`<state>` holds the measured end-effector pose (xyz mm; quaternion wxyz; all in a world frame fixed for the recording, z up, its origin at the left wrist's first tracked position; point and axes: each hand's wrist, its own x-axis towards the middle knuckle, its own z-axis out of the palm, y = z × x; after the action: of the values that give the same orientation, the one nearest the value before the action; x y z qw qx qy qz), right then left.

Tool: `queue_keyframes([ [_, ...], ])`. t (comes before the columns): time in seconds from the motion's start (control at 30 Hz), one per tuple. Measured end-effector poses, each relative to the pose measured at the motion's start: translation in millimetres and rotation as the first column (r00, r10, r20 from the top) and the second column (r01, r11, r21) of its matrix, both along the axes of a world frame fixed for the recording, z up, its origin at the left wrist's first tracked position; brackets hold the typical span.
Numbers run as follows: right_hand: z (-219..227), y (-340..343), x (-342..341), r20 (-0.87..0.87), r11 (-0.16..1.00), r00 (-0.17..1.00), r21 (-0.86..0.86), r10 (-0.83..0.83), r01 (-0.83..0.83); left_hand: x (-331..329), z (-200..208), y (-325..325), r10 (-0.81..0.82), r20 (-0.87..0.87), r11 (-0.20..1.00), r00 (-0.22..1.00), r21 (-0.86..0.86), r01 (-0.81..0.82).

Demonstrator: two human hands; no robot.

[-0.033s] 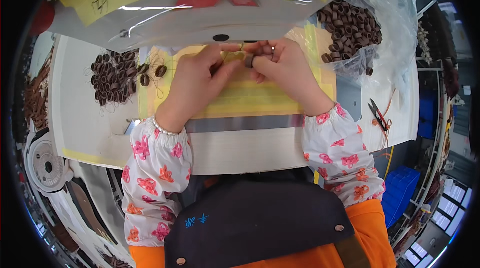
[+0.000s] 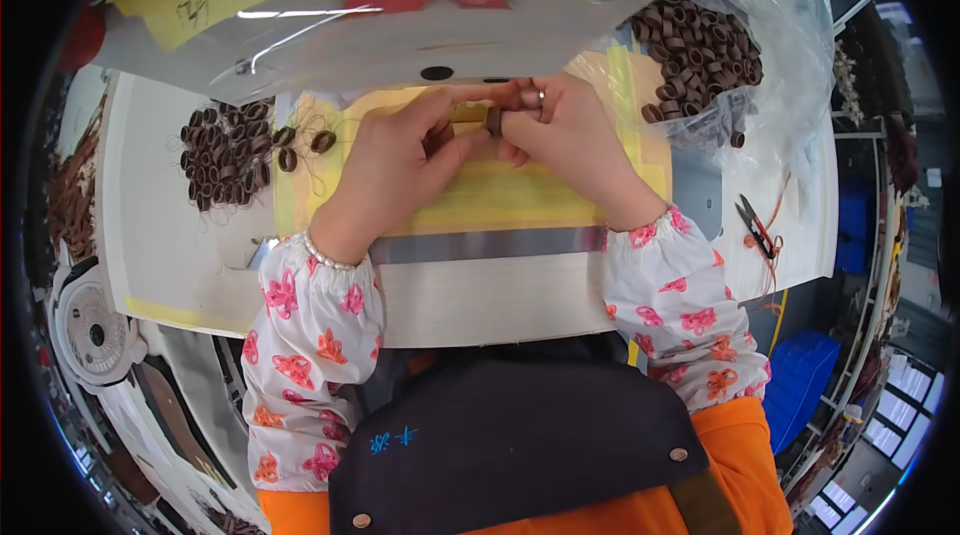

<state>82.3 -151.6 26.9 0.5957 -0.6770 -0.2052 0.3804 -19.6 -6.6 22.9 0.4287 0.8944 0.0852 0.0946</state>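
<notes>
A small brown loop (image 2: pixel 494 121), like a strap keeper, is pinched by my right hand (image 2: pixel 562 130) between thumb and fingers. A ring circles one finger of that hand. My left hand (image 2: pixel 405 155) curls in from the other side, its thumb tip against the loop and its forefinger reaching to the right fingertips. Parts of its other fingers are hidden. Both hands are just below the pale body of a sewing machine (image 2: pixel 330 55), over a yellow-taped work surface (image 2: pixel 470 200). Whether a thread is between the fingers is too small to tell.
Many brown loops with thread tails (image 2: pixel 225 155) lie at the left, a few nearer the tape. More loops (image 2: pixel 700 55) fill a clear plastic bag (image 2: pixel 790 65) at the far right. Black-bladed snips (image 2: pixel 756 225) lie right of my right forearm, beside an orange cord. A white fan (image 2: pixel 92 330) stands at the left.
My left thumb has come rightward against the loop, and the left forefinger sits closer over the right fingertips. The loop has shifted very slightly left. All else looks the same.
</notes>
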Motion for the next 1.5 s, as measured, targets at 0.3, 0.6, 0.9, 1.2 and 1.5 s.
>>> queue_keyframes([
  [0.3,-19.6,4.7,-3.8,0.225,1.0,0.974,-0.01,0.018,-0.016,2.8,-6.7,-6.0,-0.081,0.047,0.988,0.996,0.138,0.074],
  [0.6,-29.8,4.6,-13.1,0.731,0.978,0.666,0.209,-0.15,-0.009,7.1,-6.7,7.9,0.013,-0.068,0.954,0.998,-0.299,-0.033],
  [0.9,-26.9,10.4,-6.0,0.602,0.985,0.78,0.099,-0.172,0.14,10.1,-13.4,1.2,0.093,0.042,0.994,0.995,0.047,-0.095],
  [1.2,-34.6,15.1,-0.6,0.847,0.981,0.5,0.116,-0.18,0.158,19.5,-22.7,4.0,0.186,0.045,0.958,0.981,0.215,-0.192],
  [1.5,-33.3,14.6,4.9,0.888,0.984,0.429,0.122,-0.166,0.128,21.1,-25.9,6.4,0.244,0.015,0.955,0.97,0.168,-0.243],
])
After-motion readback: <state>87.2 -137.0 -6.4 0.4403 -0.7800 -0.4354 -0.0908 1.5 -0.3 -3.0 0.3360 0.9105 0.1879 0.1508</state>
